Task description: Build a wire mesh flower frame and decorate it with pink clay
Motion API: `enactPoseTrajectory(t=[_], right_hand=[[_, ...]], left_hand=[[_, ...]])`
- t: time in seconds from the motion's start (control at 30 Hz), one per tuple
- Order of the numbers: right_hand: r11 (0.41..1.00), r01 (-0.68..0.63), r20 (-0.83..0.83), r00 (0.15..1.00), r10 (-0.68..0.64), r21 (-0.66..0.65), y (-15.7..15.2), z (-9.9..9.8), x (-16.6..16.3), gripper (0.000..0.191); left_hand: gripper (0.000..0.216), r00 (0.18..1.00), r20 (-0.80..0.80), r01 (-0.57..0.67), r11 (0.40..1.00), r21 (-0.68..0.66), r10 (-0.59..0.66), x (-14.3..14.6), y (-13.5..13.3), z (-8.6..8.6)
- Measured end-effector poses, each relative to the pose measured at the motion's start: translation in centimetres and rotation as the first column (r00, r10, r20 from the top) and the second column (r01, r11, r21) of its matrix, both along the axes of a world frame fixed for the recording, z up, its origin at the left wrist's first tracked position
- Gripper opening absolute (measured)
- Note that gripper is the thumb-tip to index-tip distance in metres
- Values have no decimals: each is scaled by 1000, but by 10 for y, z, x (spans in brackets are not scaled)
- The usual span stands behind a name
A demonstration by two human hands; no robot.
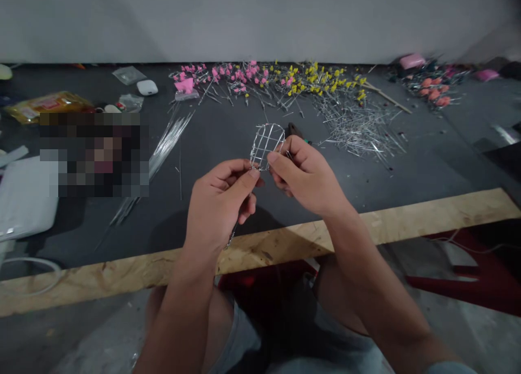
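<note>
A small silver wire frame (pixel 265 138), rounded at the top and crossed by a grid of wires, is held up above the dark table. My left hand (pixel 223 197) pinches its lower left edge between thumb and fingers. A twisted wire end (pixel 230 238) shows below that palm. My right hand (pixel 303 173) grips the lower right edge, its thumb lying on the wires. Just behind the right fingers lies a dark-handled tool (pixel 296 131), partly hidden, so its kind does not show.
Wire stems with pink tips (pixel 244 73) and yellow tips (pixel 321 83) line the back. Loose wires (pixel 358 127) heap at the right, near coral-tipped pieces (pixel 435 92). Straight wires (pixel 169 140) lie left, beside a white case (pixel 147 87). A wooden strip (pixel 285 241) edges the table.
</note>
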State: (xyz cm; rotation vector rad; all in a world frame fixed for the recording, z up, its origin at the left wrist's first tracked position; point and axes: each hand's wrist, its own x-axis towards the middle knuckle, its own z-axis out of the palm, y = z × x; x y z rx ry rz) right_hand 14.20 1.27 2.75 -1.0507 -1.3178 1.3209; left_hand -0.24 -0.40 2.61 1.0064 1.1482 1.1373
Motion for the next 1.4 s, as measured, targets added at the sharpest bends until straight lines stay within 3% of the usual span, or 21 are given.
enactPoseTrajectory(t=[0.2, 0.4, 0.6, 0.8, 0.97, 1.13, 1.3, 1.4], right_hand=[[998, -41, 75, 996, 38, 38, -1, -2, 5, 19], [999, -44, 62, 997, 43, 27, 1, 1, 6, 20], [997, 68, -120, 990, -71, -36, 10, 10, 16, 24], [958, 279, -222, 940, -260, 60, 15, 27, 20, 15], [978, 190, -176, 969, -173, 85, 9, 40, 16, 14], [982, 188, -139, 973, -183, 30, 9, 31, 12, 8], [999, 48, 22, 999, -48, -18, 6, 25, 2, 16], [999, 39, 73, 997, -39, 4, 5, 25, -1, 16]], left_hand=[[11, 991, -129, 29, 999, -28, -32, -3, -1, 1], [9, 994, -108, 16, 999, 52, -10, -3, 0, 1], [10, 988, -66, -133, 986, 97, 140, 2, 2, -3], [9, 981, 7, -191, 976, 104, 191, 4, 4, -7], [8, 979, 36, -202, 975, 91, 199, 2, 5, -7], [8, 978, 78, -200, 972, 125, 191, 2, 2, 0], [11, 983, 114, -158, 979, 125, 145, 4, -1, 1], [11, 987, 130, -112, 987, 115, 96, 5, -2, -1]])
